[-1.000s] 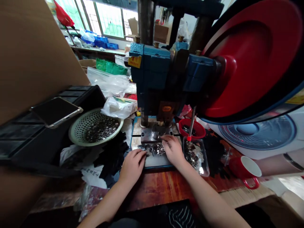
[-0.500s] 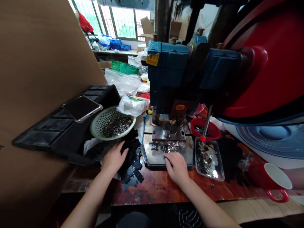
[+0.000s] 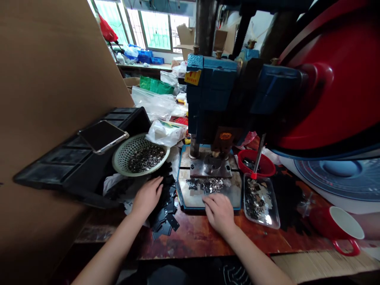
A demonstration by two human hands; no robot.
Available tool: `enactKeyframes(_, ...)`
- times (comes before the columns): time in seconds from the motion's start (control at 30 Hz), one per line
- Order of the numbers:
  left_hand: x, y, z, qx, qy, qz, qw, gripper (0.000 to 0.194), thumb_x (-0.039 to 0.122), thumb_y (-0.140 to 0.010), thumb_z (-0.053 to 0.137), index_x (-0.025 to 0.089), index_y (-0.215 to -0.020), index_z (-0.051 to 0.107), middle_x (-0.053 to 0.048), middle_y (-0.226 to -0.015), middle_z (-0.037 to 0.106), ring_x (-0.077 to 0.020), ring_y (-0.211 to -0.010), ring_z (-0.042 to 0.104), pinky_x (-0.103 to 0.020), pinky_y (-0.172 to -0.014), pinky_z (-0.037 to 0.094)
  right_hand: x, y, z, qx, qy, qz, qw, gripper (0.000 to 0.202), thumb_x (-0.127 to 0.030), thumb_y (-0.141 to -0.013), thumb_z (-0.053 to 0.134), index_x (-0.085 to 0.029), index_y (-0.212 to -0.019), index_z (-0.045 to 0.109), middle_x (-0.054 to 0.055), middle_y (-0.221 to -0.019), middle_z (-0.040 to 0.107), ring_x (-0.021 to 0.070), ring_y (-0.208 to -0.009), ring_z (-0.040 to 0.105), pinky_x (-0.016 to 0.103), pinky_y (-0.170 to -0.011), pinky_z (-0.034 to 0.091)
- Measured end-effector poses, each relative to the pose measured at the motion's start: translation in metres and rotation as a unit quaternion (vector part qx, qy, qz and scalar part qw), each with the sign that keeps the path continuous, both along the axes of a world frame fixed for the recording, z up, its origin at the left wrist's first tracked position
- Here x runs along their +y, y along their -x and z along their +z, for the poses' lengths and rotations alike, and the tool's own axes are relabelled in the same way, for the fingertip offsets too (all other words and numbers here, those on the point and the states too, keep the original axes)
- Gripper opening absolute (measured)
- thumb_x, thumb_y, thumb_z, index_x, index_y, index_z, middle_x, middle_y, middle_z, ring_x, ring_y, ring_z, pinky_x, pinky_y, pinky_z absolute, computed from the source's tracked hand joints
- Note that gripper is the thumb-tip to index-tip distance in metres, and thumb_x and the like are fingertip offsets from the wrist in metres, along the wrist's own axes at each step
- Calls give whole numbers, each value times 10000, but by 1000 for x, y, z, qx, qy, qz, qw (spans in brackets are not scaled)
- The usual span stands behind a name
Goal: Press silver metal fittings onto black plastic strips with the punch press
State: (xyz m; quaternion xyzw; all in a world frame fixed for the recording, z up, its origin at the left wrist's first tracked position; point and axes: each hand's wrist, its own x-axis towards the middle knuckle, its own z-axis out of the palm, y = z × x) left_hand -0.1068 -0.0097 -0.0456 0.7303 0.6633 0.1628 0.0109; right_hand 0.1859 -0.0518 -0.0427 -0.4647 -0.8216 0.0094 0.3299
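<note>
My left hand [image 3: 147, 198] lies over a heap of small flat black plates [image 3: 162, 217], its fingers drawn together; anything between them is hidden. At the front of the metal base [image 3: 188, 198] of a blue press [image 3: 209, 79], my right hand [image 3: 220, 211] is closed with its fingertips low over the surface. What those fingers hold, if anything, cannot be made out. Small shiny metal pieces [image 3: 216, 184] lie on the base just beyond the right fingers, beside flat grey parts [image 3: 194, 185]. Behind them sits the steel die block [image 3: 197, 169], under the press head.
A pale green basket [image 3: 118, 158] of small metal parts stands left, near a black crate [image 3: 71, 170] with a phone [image 3: 103, 136] on it. Right are a clear tray [image 3: 276, 211], a red bowl [image 3: 270, 168], a red mug [image 3: 322, 225] and a large red wheel [image 3: 332, 79].
My left hand has moved slightly right across the black plates, and its thumb and fingers have come together. My right hand stays at the base's front, its fingers slightly more curled.
</note>
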Motion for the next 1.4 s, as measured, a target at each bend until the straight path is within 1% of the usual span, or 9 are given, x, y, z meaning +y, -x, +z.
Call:
enactKeyframes(0.47,-8,-2,15,-26,1,28,999,322,293,-866,404,228,-1069,645,-53,-1047,675,-223,-901,628,-313,-761,470,0,1,-2,7,-4,7,1000,200,-182,-855,495,-219,-996,632,54,-876,633,197,-831,525,323,-742,369)
enactKeyframes(0.6,-12,-7,27,-149,11,94,984,259,329,-825,478,249,-971,676,-36,-1007,691,-231,-901,627,-327,-795,459,-1,0,4,47,42,12,998,211,-182,-861,480,-226,-996,636,58,-891,644,212,-862,534,345,-761,381)
enactKeyframes(0.7,-14,-24,44,-387,46,143,910,252,387,-749,597,222,-923,672,-33,-909,691,-207,-834,626,-311,-758,481,-1,4,13,150,134,16,979,209,-218,-873,462,-220,-986,637,69,-923,651,217,-890,549,360,-793,399)
enactKeyframes(0.8,-18,-50,64,-645,97,159,741,392,346,-670,697,196,-1025,625,-18,-854,660,-141,-729,619,-247,-659,509,-1,17,26,321,291,10,901,219,-327,-876,479,-217,-1005,616,69,-911,666,204,-866,588,359,-806,424)
enactKeyframes(0.9,-25,-78,80,-744,157,141,634,424,209,-657,709,190,-1071,623,-19,-865,655,-91,-695,610,-191,-647,514,1,33,42,476,453,48,752,320,-468,-822,541,-199,-991,580,55,-803,682,177,-729,615,330,-721,451)
enactKeyframes(1.0,-31,-98,89,-772,184,122,596,397,147,-683,678,171,-1077,632,-36,-880,659,-84,-699,616,-173,-644,520,1,42,58,576,532,75,616,389,-522,-767,597,-180,-947,551,58,-756,687,153,-663,623,288,-657,449)
enactKeyframes(1.13,-34,-113,92,-771,198,115,595,379,144,-701,663,160,-1077,624,-39,-875,666,-87,-705,624,-165,-638,521,0,40,74,654,557,75,506,341,-441,-759,644,-169,-930,531,56,-737,679,140,-636,628,255,-620,448)
enactKeyframes(1.27,-34,-118,91,-755,203,118,612,386,170,-692,657,174,-1076,614,-30,-849,676,-103,-737,637,-184,-663,522,1,33,76,674,563,75,472,286,-390,-760,649,-170,-905,539,23,-691,640,120,-590,595,245,-593,455)
enactKeyframes(1.4,-35,-120,88,-729,210,84,647,391,196,-649,630,169,-1039,617,-67,-988,683,-164,-865,646,-260,-745,523,6,29,68,642,504,50,576,254,-335,-726,671,-183,-901,568,-19,-673,591,97,-565,548,245,-597,462)
